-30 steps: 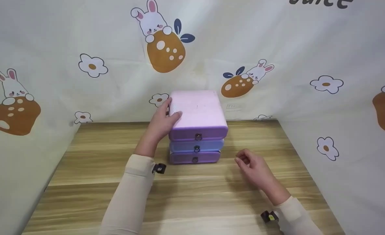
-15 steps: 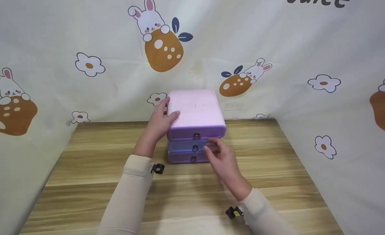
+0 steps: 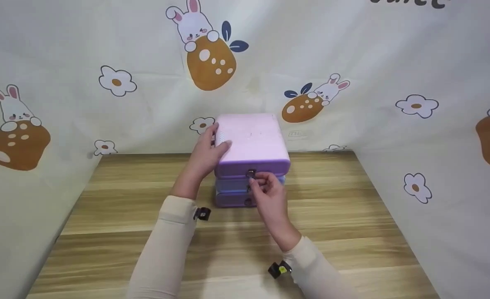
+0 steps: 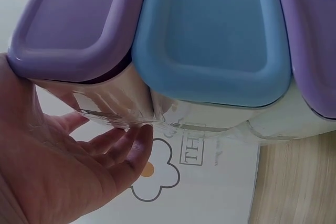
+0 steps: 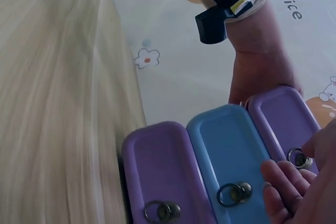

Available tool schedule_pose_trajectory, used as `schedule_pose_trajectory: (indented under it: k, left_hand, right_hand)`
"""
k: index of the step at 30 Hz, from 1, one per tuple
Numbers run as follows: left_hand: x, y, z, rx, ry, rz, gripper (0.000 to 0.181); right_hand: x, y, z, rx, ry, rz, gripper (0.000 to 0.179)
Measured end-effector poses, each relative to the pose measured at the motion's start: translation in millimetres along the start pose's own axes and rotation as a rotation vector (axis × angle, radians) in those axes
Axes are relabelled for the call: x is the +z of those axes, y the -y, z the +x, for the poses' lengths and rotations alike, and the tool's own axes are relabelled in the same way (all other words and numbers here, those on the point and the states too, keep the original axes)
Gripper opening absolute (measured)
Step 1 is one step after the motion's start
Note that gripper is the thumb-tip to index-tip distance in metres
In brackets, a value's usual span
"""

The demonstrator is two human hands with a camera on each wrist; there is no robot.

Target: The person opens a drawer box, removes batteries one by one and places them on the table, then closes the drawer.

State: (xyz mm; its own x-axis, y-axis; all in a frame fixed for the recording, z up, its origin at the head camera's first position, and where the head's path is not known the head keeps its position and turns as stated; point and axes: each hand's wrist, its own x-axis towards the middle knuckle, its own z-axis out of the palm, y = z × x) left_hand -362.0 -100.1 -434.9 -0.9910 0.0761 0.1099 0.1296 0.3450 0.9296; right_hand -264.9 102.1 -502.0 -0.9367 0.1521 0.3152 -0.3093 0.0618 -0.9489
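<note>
A small drawer box (image 3: 251, 135) with a pink top stands at the back of the table. Its fronts are purple, blue and purple, each with a metal ring pull. My left hand (image 3: 205, 155) holds its left upper edge, thumb on the top; in the left wrist view the fingers (image 4: 123, 153) reach along the transparent side. My right hand (image 3: 272, 199) is at the front, fingers bent, by the top drawer's ring pull (image 5: 297, 158). A fingertip meets the ring pull in the right wrist view; whether it is pinched cannot be seen. All the drawers look closed.
The wood-grain table (image 3: 145, 232) spreads in front of the box. A pale cloth printed with rabbits and flowers (image 3: 153, 112) hangs close behind it and on both sides. A small black camera (image 3: 280, 270) sits on the right wrist, another (image 3: 203, 214) on the left.
My right hand has moved left from the table area beside the box to the top drawer's ring pull. The left hand stays on the box, which has not visibly moved.
</note>
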Motion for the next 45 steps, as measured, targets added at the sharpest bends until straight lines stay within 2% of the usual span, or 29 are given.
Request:
schedule_pose_trajectory:
  k: [4,8,14,19,26,35,45]
  left_hand:
    - [-1.4,0.2,-0.7,0.008,0.007,-0.016,0.083]
    - [-2.3,0.5,-0.5,0.007,0.01,-0.019,0.083]
    - [-3.9,1.4,-1.2,0.01,0.0,-0.004,0.084]
    - [-3.7,1.4,-0.3,0.008,-0.002,0.016,0.084]
    - [-2.0,0.6,2.5,-0.001,0.007,0.041,0.085]
    - [-2.5,-0.7,3.0,0.013,0.01,0.025,0.084]
    - [-1.2,-3.0,2.3,0.014,0.016,0.023,0.085]
  right_hand:
    - [8.8,-1.9,1.7,0.031,-0.068,0.11,0.012]
    - [13.6,-1.6,4.6,0.112,-0.12,0.171,0.012]
    - [14.4,3.3,6.9,0.298,-0.065,0.284,0.016]
    - [14.8,4.2,7.2,0.346,-0.037,0.281,0.022]
    - [12.6,5.3,6.5,0.315,-0.056,0.31,0.02]
    - [10.1,6.9,5.8,0.249,-0.068,0.259,0.023]
    - [1.9,7.7,-8.2,0.192,-0.037,0.201,0.018]
